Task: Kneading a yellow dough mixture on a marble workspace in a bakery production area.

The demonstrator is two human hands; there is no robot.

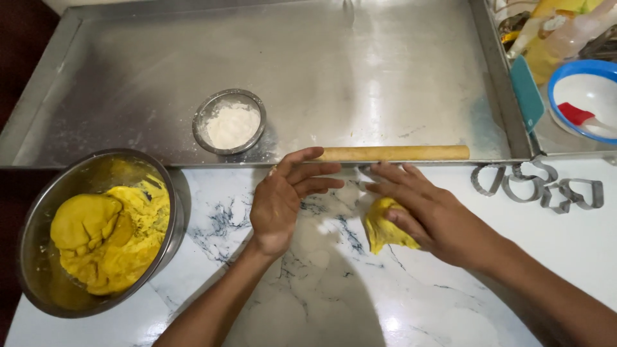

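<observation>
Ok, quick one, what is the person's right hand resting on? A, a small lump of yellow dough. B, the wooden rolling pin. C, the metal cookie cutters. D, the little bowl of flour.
A: the right hand lies over a small lump of yellow dough on the marble counter, with the rolling pin clear of it at the tray's edge.

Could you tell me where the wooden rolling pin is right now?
In the head view, the rolling pin lies along the front edge of the metal tray, just beyond the right hand and the left hand's fingers.

Bright yellow dough lump (385,231), white table (553,257) veined grey-blue like marble, silver steel tray (360,71) — white flour (230,124), tan rolling pin (395,153), blue-rimmed white bowl (581,96).
</observation>
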